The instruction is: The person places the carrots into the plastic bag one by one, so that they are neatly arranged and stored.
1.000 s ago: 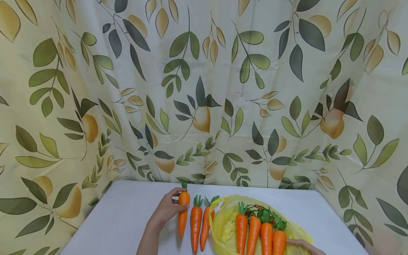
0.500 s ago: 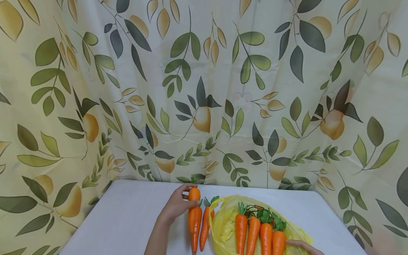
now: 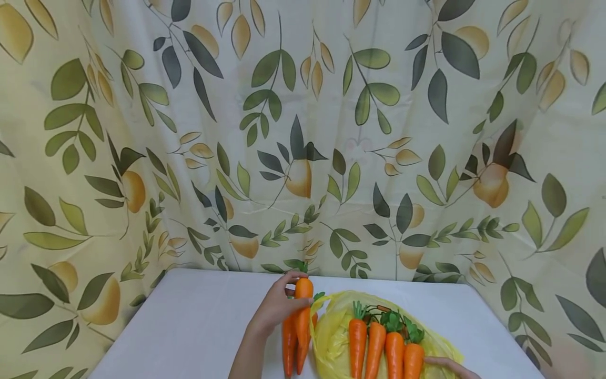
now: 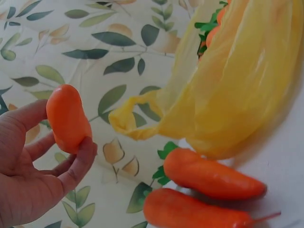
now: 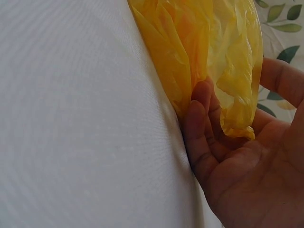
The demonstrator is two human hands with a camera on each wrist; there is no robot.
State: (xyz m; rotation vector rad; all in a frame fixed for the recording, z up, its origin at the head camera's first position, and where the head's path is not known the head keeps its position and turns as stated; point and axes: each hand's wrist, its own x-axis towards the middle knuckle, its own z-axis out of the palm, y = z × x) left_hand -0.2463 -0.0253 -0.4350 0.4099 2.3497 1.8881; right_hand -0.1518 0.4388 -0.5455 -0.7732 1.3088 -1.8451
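My left hand (image 3: 276,305) pinches an orange carrot (image 3: 304,287) near its green top, tip pointing down, just left of a yellow plastic bag (image 3: 326,345). In the left wrist view the thumb and fingertips grip this carrot (image 4: 69,116) from both sides. Two more carrots lie below it on the table, one of them a slim carrot (image 3: 288,345) partly covered in the head view. Several carrots (image 3: 357,342) with leafy tops lie in a row in the open bag. At the bag's right side, my right hand (image 5: 247,161) holds the thin plastic between thumb and curled fingers.
A white-covered table (image 3: 213,321) stands under everything, its far edge close to a leaf-and-fruit patterned curtain (image 3: 303,173). The same curtain hangs along the left and right. A looped bag handle (image 4: 135,126) sticks out toward the left hand.
My left hand has carried its carrot rightward, passing over one lying carrot to overlap the other beside the bag. The right hand and the bagged carrots have stayed in place.
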